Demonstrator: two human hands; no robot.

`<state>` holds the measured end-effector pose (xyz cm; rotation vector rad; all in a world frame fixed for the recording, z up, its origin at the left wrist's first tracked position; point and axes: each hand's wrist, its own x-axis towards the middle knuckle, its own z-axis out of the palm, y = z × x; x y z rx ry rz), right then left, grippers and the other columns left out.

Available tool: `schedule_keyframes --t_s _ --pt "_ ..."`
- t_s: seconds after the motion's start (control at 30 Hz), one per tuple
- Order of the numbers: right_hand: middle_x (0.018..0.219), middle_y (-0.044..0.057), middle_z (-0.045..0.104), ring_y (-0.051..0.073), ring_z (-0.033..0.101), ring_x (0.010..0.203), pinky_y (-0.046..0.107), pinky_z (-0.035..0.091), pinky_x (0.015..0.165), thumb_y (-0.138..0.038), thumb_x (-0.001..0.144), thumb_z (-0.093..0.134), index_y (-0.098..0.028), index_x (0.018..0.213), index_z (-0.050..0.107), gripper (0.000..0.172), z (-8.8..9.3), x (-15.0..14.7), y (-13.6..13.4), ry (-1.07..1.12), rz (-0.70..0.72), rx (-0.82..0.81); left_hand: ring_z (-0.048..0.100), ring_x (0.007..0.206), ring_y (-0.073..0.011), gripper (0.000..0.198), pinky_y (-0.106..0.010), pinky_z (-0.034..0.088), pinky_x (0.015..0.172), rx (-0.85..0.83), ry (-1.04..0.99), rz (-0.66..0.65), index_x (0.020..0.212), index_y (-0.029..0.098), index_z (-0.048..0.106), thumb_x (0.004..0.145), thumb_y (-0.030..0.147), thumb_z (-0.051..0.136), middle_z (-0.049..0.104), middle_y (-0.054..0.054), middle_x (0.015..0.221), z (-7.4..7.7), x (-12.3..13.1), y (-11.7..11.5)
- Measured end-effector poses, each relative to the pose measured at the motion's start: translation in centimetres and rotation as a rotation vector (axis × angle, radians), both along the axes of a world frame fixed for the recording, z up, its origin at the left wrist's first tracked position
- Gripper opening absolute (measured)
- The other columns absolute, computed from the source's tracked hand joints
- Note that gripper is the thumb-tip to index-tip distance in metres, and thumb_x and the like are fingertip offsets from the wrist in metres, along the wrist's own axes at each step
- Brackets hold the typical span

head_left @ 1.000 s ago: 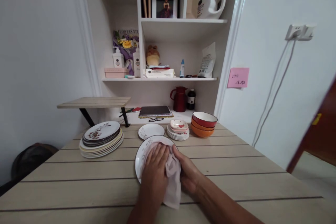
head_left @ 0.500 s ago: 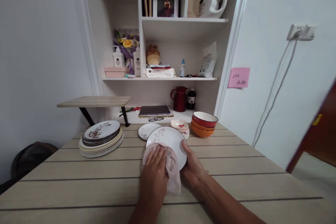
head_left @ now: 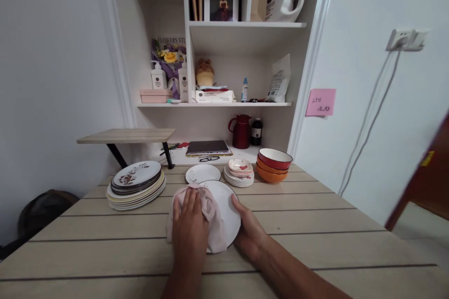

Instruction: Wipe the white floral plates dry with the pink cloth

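A white plate (head_left: 227, 210) with a dark rim is tilted above the table in front of me. My right hand (head_left: 250, 231) grips its right edge, thumb on the face and the other fingers behind. Across the plate's left part lies a pale pink cloth (head_left: 215, 229), which my left hand (head_left: 191, 222) holds pressed against the face with extended fingers. The cloth hides much of that side. Just behind, another white plate (head_left: 202, 174) with a floral pattern lies on the table.
On the left stands a stack of plates (head_left: 136, 184) beside a small wooden riser (head_left: 126, 135). Small dishes (head_left: 239, 178) are stacked behind my right hand, next to nested red and orange bowls (head_left: 273, 166). Farther back are a dark red jug (head_left: 241, 131) and eyeglasses (head_left: 209, 159).
The held plate has come lower and left, uncovering more of the small dishes and the plate behind. My left hand and the cloth have slid left across it.
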<state>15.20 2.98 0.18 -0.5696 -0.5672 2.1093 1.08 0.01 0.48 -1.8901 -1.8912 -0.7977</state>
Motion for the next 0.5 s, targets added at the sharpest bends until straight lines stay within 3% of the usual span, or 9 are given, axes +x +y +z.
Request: schedule_keyframes --t_s 0.07,0.17,0.33,0.4,0.5 --pt "0.117 0.013 0.068 0.026 0.063 0.109 0.041 0.042 0.100 -0.049 0.086 0.055 -0.012 0.127 0.054 0.056 0.1 0.6 0.6 0.001 -0.090 -0.044 0.044 0.131 -0.0271 0.057 -0.054 0.024 0.114 -0.027 0.016 -0.031 0.126 0.010 0.057 0.071 -0.001 0.046 0.053 -0.015 0.137 -0.2 0.2 -0.2" --pt "0.112 0.013 0.071 0.026 0.065 0.104 0.041 0.044 0.098 -0.050 0.085 0.056 -0.012 0.127 0.054 0.058 0.4 1.7 1.2 0.002 -0.183 -0.091 0.045 0.131 -0.0264 0.062 -0.049 0.031 0.113 -0.084 0.018 -0.191 0.127 0.010 0.057 0.066 -0.001 0.047 0.053 -0.013 0.137 -1.0 1.3 -0.4" --pt "0.107 0.017 0.071 0.025 0.066 0.103 0.039 0.044 0.098 -0.053 0.087 0.051 -0.005 0.122 0.057 0.060 1.2 1.9 0.8 0.068 -0.045 -0.066 0.040 0.134 -0.0232 0.074 -0.047 0.034 0.112 -0.124 0.022 -0.463 0.134 0.013 0.051 0.062 -0.002 0.042 0.048 -0.009 0.142 -1.8 2.7 -0.1" --pt "0.105 0.015 0.072 0.025 0.066 0.103 0.039 0.044 0.099 -0.053 0.087 0.051 -0.006 0.120 0.059 0.058 1.1 1.3 0.3 0.040 0.007 -0.051 0.036 0.137 -0.0239 0.078 -0.048 0.030 0.114 -0.130 0.022 -0.472 0.136 0.014 0.049 0.060 -0.002 0.042 0.045 -0.008 0.144 -1.8 2.4 0.2" --pt "0.106 0.015 0.072 0.025 0.066 0.104 0.038 0.042 0.100 -0.053 0.086 0.053 -0.007 0.122 0.059 0.058 0.5 0.2 -0.3 -0.023 0.087 -0.021 0.033 0.138 -0.0251 0.078 -0.050 0.027 0.115 -0.120 0.021 -0.364 0.138 0.012 0.045 0.062 -0.002 0.043 0.042 -0.010 0.146 -1.6 1.6 0.5"
